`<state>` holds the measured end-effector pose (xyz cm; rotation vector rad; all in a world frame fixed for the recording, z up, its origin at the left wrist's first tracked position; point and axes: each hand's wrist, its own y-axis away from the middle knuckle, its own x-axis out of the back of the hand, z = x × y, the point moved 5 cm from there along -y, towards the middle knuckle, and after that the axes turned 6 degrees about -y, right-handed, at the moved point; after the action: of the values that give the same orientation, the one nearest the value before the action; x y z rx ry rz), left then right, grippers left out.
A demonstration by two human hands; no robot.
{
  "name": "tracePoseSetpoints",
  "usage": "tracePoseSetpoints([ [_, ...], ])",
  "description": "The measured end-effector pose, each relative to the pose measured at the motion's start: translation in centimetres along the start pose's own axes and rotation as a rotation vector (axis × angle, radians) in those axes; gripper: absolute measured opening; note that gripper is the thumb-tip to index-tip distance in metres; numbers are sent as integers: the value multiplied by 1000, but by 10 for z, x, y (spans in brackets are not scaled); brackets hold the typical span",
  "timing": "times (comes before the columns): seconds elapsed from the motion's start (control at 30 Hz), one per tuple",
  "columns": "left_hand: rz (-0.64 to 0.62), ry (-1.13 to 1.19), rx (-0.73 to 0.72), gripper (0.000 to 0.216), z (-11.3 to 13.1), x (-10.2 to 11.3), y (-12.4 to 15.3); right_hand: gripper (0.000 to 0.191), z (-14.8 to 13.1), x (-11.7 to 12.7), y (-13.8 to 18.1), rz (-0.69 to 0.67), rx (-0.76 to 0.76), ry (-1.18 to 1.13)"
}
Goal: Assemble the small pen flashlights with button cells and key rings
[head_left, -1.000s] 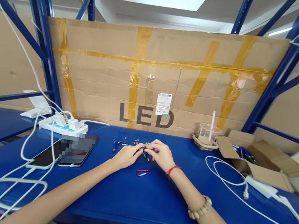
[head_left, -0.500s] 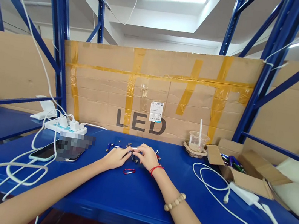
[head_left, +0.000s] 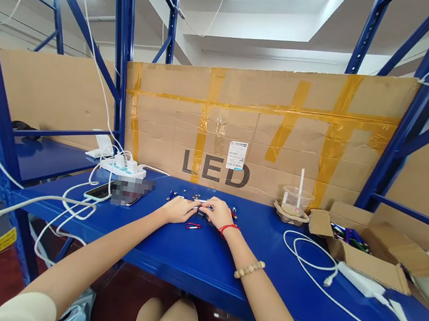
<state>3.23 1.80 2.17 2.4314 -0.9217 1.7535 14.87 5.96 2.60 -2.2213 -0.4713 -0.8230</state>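
My left hand [head_left: 179,210] and my right hand [head_left: 217,213] meet over the blue table, fingertips pinched close together. Between them is something small and slender, too small to name. A red carabiner [head_left: 193,226] lies on the tabletop just in front of the fingers. Small blue pieces [head_left: 174,196] lie beyond my left hand. Red bits [head_left: 234,213] show past my right hand, and some dark small parts under the fingers are partly hidden.
A white power strip [head_left: 125,167] with cables and a phone [head_left: 99,191] are at the left. On the right stand a plastic cup [head_left: 297,199] with a straw, an open cardboard box [head_left: 375,267] of pens and a white adapter [head_left: 361,281]. A cardboard sheet [head_left: 162,130] backs the table.
The view has turned left and tilted down, so things appear farther right and the floor and knees show more. My hands stay together over the same spot, with fingers still pinched.
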Motion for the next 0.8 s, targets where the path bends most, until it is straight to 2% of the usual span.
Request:
tracePoseSetpoints([
  [0.33,33,-87,40,28,0,-3,-1,11,-2,5,-1,60,-11,70],
  [0.8,43,-84,61,26,-2,-7,2,13,5,-1,-4,54,29,55],
])
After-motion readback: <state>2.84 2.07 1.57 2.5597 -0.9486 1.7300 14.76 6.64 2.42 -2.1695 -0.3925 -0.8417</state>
